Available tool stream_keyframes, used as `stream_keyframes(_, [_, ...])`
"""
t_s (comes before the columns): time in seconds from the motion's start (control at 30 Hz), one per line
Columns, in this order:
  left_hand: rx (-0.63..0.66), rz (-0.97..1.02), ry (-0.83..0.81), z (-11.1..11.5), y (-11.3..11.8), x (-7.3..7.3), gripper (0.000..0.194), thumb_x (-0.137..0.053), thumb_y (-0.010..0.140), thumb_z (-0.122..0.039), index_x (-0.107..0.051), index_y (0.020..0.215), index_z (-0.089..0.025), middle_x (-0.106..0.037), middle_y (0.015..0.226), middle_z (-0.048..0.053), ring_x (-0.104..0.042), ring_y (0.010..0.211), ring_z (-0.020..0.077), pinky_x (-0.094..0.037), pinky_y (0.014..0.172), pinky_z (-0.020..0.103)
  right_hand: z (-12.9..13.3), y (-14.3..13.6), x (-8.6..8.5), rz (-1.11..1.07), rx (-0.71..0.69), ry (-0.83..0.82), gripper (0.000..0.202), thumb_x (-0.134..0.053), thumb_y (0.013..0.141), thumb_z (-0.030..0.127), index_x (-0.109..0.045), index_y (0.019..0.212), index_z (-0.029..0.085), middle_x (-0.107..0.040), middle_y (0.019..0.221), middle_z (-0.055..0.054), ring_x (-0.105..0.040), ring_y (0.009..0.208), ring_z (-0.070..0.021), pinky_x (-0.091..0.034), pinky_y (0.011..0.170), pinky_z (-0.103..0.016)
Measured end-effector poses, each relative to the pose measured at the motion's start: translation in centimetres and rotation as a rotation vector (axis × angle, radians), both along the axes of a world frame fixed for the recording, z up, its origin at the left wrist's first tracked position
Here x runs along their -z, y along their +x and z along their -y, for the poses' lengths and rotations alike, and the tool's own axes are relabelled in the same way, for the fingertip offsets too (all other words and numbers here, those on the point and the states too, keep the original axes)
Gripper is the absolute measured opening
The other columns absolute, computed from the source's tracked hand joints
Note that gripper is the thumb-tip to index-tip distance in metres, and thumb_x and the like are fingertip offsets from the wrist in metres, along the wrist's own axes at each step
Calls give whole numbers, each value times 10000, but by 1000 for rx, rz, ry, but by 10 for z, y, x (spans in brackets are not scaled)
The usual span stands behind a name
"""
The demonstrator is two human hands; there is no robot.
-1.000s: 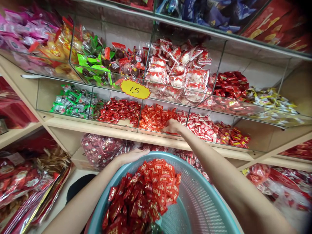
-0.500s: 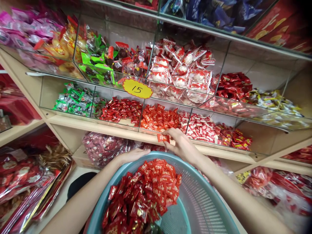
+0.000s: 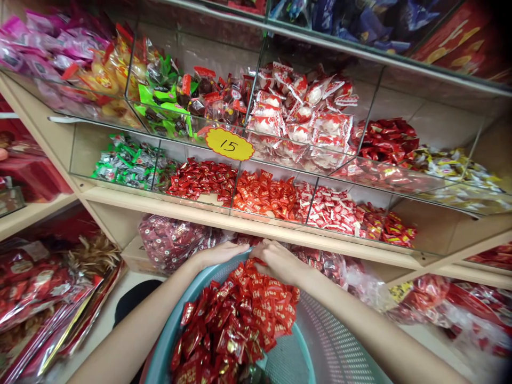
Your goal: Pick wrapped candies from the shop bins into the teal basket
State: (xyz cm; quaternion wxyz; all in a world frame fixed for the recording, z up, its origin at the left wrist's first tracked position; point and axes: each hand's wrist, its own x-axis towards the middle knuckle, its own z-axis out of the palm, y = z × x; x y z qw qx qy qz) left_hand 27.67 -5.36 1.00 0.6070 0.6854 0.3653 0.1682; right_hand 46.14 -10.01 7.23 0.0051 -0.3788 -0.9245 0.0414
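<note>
A teal perforated plastic basket (image 3: 310, 341) is in front of me, holding a heap of red-wrapped candies (image 3: 224, 325). The brighter orange-red packets (image 3: 276, 304) lie on the heap's right side. At the far rim, my left hand (image 3: 222, 255) is closed over the edge, its fingertips partly hidden. Just right of it, my right hand (image 3: 280, 262) is inside the rim above the bright packets. Its fingers are curled and their tips are hidden, so what they hold cannot be made out.
Shelf bins ahead hold bright red candies (image 3: 266, 194), darker red candies (image 3: 204, 178), green-wrapped candies (image 3: 126, 162) and red-and-white candies (image 3: 336, 208). A yellow price tag (image 3: 230, 144) reads 15. Bagged candies (image 3: 172, 242) sit under the wooden shelf edge (image 3: 180, 213).
My right hand, which held a red candy packet by the shelf edge, has come down and toward me to the basket. My left hand stays on the rim.
</note>
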Motion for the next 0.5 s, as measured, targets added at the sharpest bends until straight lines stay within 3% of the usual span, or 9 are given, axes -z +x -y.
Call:
stream_keyframes(0.4, [-9, 1, -10, 1, 0, -1, 558, -438, 740, -620, -661, 904, -135, -646, 860, 21, -523, 778, 165, -379, 733, 263, 5, 0, 20, 40, 118, 5, 130, -487, 823, 225, -578, 899, 173, -561, 919, -72, -531, 865, -165, -381, 742, -269])
stream_keyframes(0.5, [0, 7, -11, 0, -1, 0, 571, -435, 740, -625, -663, 921, -133, -651, 899, 35, -533, 810, 176, -379, 753, 269, 5, 0, 18, 33, 140, 19, 128, -504, 813, 240, -583, 892, 179, -548, 910, -62, -531, 859, -162, -391, 721, -259])
